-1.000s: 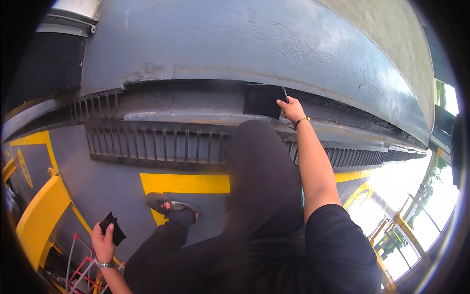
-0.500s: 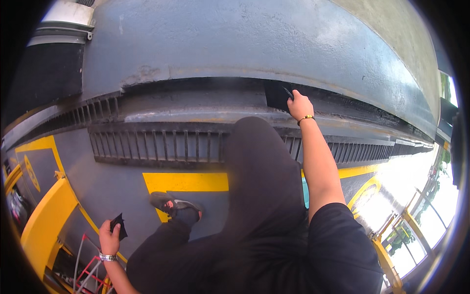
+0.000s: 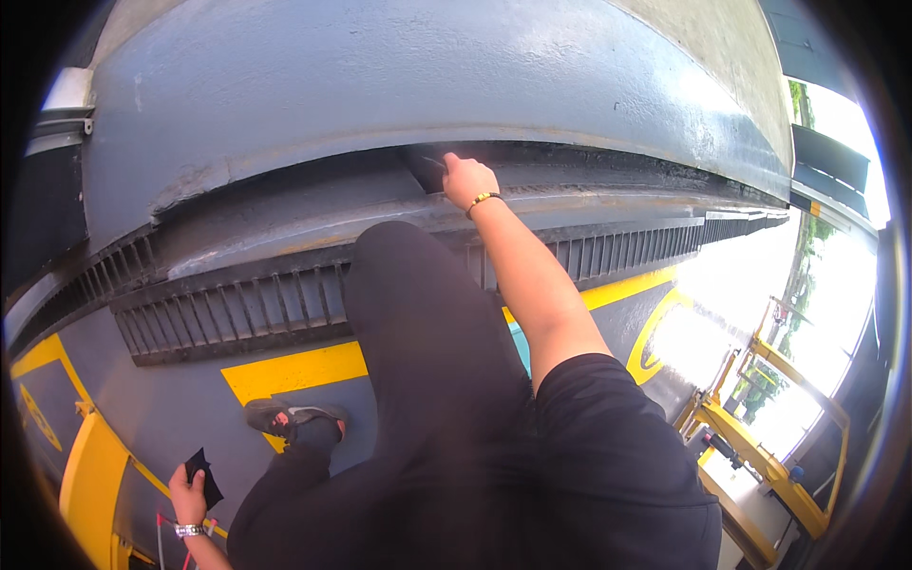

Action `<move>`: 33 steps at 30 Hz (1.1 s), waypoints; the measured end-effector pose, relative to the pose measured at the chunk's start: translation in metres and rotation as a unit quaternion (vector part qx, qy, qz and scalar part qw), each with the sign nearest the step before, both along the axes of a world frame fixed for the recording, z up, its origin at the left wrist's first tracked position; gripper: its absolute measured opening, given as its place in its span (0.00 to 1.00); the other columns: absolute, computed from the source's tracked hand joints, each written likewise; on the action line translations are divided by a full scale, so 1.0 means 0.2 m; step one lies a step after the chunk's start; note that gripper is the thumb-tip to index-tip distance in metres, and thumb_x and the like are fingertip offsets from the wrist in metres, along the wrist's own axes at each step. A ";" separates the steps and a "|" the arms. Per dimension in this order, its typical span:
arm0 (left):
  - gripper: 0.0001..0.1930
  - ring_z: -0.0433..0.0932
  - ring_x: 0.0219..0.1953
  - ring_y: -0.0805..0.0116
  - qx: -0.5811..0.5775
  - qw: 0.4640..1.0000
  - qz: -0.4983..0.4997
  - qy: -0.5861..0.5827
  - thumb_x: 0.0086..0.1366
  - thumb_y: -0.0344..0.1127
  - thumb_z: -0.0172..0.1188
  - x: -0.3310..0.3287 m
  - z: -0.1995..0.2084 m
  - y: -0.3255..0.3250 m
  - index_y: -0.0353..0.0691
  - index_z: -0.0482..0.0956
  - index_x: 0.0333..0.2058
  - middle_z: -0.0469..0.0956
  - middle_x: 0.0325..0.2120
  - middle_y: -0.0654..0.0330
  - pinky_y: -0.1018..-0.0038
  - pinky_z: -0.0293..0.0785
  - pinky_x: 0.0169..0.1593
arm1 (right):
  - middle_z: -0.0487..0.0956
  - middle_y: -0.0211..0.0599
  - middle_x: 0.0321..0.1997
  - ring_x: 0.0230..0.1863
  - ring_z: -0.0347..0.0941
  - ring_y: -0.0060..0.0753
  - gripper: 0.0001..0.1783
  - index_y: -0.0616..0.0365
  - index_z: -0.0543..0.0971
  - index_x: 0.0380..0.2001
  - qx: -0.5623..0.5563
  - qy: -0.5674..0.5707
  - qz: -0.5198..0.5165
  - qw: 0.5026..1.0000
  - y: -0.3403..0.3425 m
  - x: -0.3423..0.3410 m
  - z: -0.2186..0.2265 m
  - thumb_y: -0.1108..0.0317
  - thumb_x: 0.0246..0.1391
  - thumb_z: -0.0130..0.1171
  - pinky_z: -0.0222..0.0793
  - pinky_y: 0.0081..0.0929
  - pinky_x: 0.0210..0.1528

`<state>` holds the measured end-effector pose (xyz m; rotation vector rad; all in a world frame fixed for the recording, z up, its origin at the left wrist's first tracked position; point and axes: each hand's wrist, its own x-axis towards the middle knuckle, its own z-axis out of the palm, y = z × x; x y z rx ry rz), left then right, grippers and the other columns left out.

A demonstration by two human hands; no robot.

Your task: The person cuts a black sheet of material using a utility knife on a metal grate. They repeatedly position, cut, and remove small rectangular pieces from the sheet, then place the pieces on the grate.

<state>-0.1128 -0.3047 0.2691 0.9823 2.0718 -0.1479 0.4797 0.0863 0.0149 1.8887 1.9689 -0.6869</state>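
Observation:
My right hand (image 3: pixel 469 180) reaches forward into an uncovered dark drain channel (image 3: pixel 313 204) at the foot of a grey painted slope. Its fingers are closed on a thin dark hand tool (image 3: pixel 436 162), mostly hidden by the hand, so its exact kind is unclear. The tool is over a flat black patch (image 3: pixel 421 171) on the channel's inner side. Low on the left, my left hand (image 3: pixel 188 499) grips a ragged-edged piece of thin black sheet (image 3: pixel 204 478), away from the channel.
A black slotted grate (image 3: pixel 237 318) lies along the channel's near side. The slope (image 3: pixel 380 71) rises beyond it. Yellow lines (image 3: pixel 294 370) mark the grey floor. A yellow metal frame (image 3: pixel 95 475) stands at left, another yellow frame (image 3: pixel 760 475) at right.
The view has swung right, shifting the scene leftward. My right hand stays at the black patch with the tool, now less visible. My left hand still holds the black sheet piece.

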 end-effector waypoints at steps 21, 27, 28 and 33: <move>0.08 0.79 0.32 0.54 0.133 0.989 -0.065 0.011 0.61 0.29 0.63 0.25 0.13 0.52 0.30 0.77 0.37 0.80 0.30 0.50 0.68 0.73 0.40 | 0.69 0.23 0.20 0.15 0.59 0.16 0.10 0.56 0.71 0.35 -0.248 0.568 -0.287 0.730 0.03 -0.45 0.46 0.66 0.60 0.63 0.58 0.21 0.22; 0.09 0.80 0.31 0.52 0.064 0.996 -0.058 0.025 0.59 0.28 0.64 0.19 0.04 0.37 0.32 0.77 0.38 0.81 0.30 0.47 0.67 0.74 0.38 | 0.74 0.26 0.23 0.16 0.61 0.15 0.11 0.60 0.74 0.37 -0.147 0.465 -0.316 0.814 0.05 -0.34 0.29 0.64 0.61 0.63 0.59 0.20 0.19; 0.09 0.80 0.31 0.54 0.057 0.997 -0.046 0.026 0.59 0.28 0.64 0.19 0.04 0.36 0.32 0.77 0.38 0.81 0.30 0.47 0.68 0.74 0.38 | 0.77 0.29 0.25 0.17 0.62 0.16 0.12 0.61 0.75 0.38 -0.139 0.457 -0.316 0.819 0.04 -0.31 0.26 0.64 0.60 0.63 0.61 0.20 0.20; 0.09 0.79 0.30 0.66 0.071 0.997 -0.004 -0.023 0.60 0.28 0.64 0.19 0.04 0.36 0.32 0.78 0.37 0.82 0.29 0.54 0.72 0.74 0.39 | 0.74 0.27 0.25 0.17 0.61 0.16 0.12 0.60 0.74 0.39 -0.173 0.519 -0.378 0.747 0.01 -0.26 0.21 0.65 0.60 0.63 0.62 0.22 0.21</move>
